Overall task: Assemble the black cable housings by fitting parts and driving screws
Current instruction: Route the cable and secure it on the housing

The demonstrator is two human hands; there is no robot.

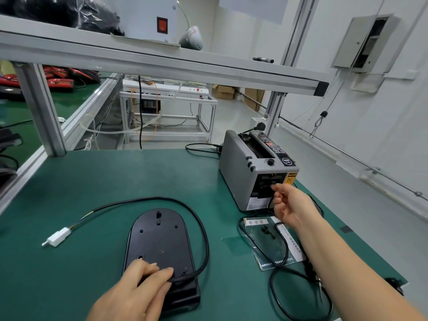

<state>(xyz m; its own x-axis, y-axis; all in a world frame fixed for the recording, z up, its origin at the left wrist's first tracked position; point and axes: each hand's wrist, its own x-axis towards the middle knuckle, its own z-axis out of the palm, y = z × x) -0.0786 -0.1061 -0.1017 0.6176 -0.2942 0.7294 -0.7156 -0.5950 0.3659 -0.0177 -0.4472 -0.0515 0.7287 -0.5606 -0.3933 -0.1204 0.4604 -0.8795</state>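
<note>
A flat black oval housing [159, 239] lies on the green mat near the front edge. A black cable [148, 201] loops out of its near end, round its right side and off to a white connector [56, 237] at the left. My left hand [136, 290] presses down on the near end of the housing, fingertips on the cable where it enters. My right hand [289, 205] is at the outlet slot of a grey tape dispenser [236, 172], thumb and fingers pinched together there; any tape between them is too small to make out.
A plastic sleeve with a printed card [278, 249] and small black parts [268, 231] lies right of the housing. A second black cable [298, 274] curls over it to a tool at the front right. An aluminium frame post [39, 107] stands at the back left.
</note>
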